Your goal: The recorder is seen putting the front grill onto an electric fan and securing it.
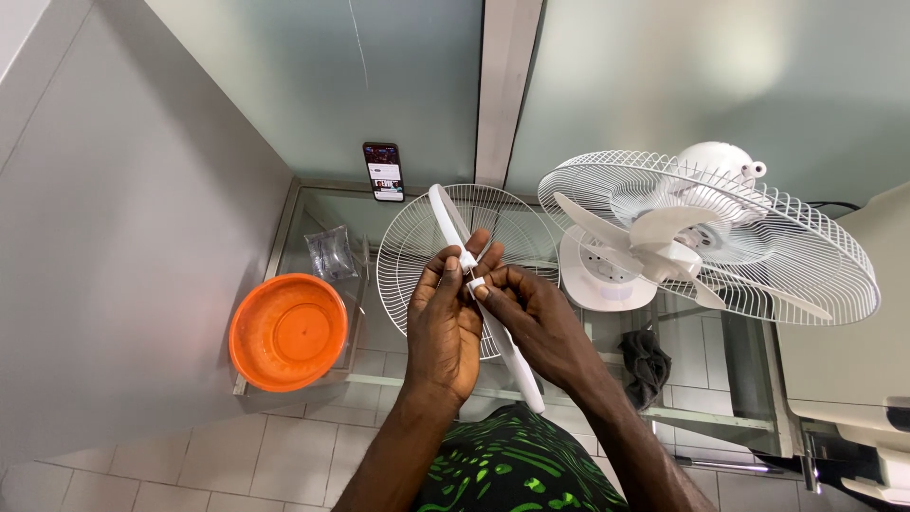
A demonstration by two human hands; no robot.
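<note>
Left hand (444,318) and right hand (531,318) both pinching white plastic ring (453,226) at small clip (475,283), above loose fan grille (417,248) on glass table (682,417).

Bright, even daylight fills the scene — a soft glare patch whitens the frosted pane above the white fan (709,237). Shadows below the fan stay faint. Focus is sharp throughout; wide-angle bending bows the wall edges far left of it.

A home corner, used for fixing a fan

A glass surface (313,204) on a tiled floor (284,455): beside the fan (706,232), a loose grille (417,237), phone (383,172), orange bowl (287,332).
</note>
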